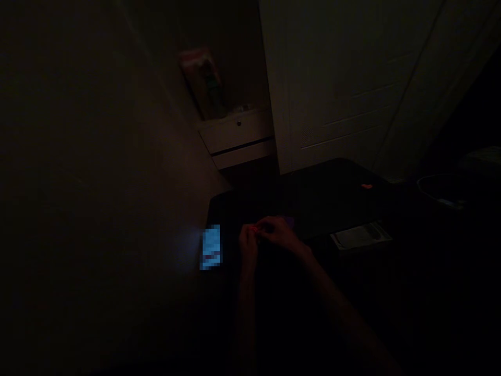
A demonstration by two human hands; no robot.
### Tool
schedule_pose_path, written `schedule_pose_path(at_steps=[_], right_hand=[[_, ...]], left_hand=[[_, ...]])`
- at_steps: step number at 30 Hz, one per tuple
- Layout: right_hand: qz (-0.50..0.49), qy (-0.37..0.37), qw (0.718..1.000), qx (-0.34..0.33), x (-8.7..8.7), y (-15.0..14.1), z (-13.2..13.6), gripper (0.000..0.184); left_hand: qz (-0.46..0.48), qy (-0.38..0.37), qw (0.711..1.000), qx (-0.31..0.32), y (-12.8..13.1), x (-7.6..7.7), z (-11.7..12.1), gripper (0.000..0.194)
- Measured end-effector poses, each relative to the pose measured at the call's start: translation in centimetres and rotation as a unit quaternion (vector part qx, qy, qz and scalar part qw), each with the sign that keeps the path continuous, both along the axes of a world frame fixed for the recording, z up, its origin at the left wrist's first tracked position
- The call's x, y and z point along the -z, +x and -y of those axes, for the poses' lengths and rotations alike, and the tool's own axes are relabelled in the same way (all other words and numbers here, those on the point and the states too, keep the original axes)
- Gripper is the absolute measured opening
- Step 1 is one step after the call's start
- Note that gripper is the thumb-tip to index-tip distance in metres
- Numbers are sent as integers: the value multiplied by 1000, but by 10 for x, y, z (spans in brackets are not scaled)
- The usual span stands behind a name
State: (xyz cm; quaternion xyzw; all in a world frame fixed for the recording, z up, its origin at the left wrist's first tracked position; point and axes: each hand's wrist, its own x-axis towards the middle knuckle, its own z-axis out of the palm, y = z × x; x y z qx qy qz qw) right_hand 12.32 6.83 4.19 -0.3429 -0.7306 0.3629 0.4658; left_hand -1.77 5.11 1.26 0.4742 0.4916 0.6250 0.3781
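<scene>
The room is very dark. My left hand and my right hand meet over a dark table. Between their fingertips is a small red piece, too dim to name. Fingers of both hands are bent and pinched together at it. Beyond my right hand, partly hidden by it, lies a purple thing. A lit, blurred-out screen glows blue to the left of my left hand. Farther right on the table lies a small orange piece.
A pale wall runs close along the left. Behind the table stand a drawer unit with a red-topped box on it and a large pale door or panel. A booklet-like flat thing lies at lower right.
</scene>
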Motion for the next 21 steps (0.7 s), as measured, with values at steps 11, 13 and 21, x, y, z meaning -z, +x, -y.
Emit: schedule_pose_path(at_steps=[11,13,21], right_hand=[[29,7,997,72,-4,8,-2,20],[30,14,997,69,-5,9,-2,20],[21,17,997,75,-2,7,-3,18]], left_hand=[[-29,16,998,46,2,-8,3,43],[-33,22,998,56,2,-8,3,43],[28,-7,997,77,2,-6,2,38]])
